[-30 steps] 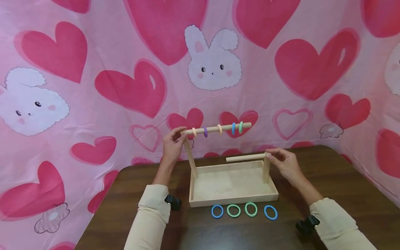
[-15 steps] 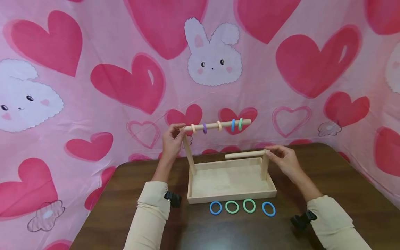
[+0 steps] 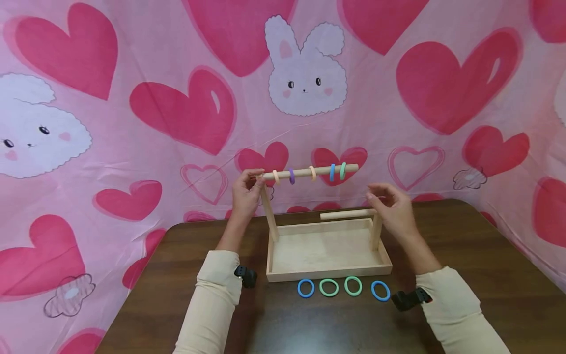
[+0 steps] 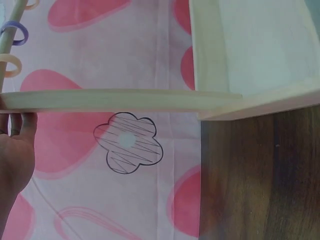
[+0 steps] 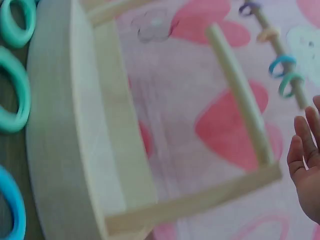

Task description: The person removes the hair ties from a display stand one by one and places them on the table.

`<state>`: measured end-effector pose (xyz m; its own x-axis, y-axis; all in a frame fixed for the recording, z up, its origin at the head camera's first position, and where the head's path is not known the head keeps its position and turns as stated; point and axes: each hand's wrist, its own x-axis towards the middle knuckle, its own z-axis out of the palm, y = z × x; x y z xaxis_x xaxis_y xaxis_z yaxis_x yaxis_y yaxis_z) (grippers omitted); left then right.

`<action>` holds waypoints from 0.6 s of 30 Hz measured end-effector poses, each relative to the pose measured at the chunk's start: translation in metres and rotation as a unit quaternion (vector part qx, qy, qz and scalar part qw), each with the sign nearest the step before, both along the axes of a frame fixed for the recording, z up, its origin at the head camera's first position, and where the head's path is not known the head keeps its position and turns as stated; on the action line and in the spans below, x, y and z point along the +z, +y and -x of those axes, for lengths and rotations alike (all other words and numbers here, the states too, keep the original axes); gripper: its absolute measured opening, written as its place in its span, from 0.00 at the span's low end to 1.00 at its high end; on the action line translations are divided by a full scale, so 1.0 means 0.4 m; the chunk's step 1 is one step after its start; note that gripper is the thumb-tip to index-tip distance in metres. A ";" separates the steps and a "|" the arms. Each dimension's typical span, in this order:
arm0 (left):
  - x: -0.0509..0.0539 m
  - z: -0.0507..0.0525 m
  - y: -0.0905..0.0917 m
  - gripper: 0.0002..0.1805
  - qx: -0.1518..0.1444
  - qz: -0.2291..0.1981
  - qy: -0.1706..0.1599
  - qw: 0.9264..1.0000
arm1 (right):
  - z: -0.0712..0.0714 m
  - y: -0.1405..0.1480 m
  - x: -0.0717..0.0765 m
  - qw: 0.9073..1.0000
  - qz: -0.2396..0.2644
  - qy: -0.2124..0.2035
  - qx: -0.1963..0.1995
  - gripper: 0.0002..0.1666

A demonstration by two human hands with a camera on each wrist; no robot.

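My left hand [image 3: 246, 194] grips the top of the left post [image 3: 268, 211], where the upper wooden rod [image 3: 302, 172] joins it. On that rod hang several rings: two peach ones, a purple ring [image 3: 292, 177], a blue ring [image 3: 332, 173] and a green ring [image 3: 343, 171]. My right hand [image 3: 395, 211] hovers just above the right post [image 3: 376, 233], its fingers loosely bent and holding nothing. The shorter lower rod [image 3: 345, 215] on that post is bare. In the right wrist view, the right hand [image 5: 310, 170] is apart from both rods.
Both posts rise from a shallow wooden tray [image 3: 329, 273] on the dark wooden table [image 3: 177, 295]. Before the tray lie a blue ring [image 3: 298, 288], two green rings and another blue ring [image 3: 373, 287]. A pink cloth [image 3: 172, 39] with hearts and rabbits hangs behind.
My right hand has let go of the right post's top and moved up and slightly left. The left hand keeps its grip on the left post.
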<state>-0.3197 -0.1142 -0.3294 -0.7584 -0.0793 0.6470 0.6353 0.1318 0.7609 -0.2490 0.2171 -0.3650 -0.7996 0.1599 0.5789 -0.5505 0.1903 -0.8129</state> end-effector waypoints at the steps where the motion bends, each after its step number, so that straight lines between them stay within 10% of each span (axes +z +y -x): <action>1: -0.002 0.001 -0.001 0.11 0.001 -0.001 0.000 1.000 | -0.001 -0.011 0.008 1.000 0.000 0.006 -0.010 0.11; 18: -0.001 -0.004 0.003 0.12 0.004 0.003 -0.007 1.000 | 0.045 -0.109 0.032 0.997 0.066 -0.011 -0.043 0.14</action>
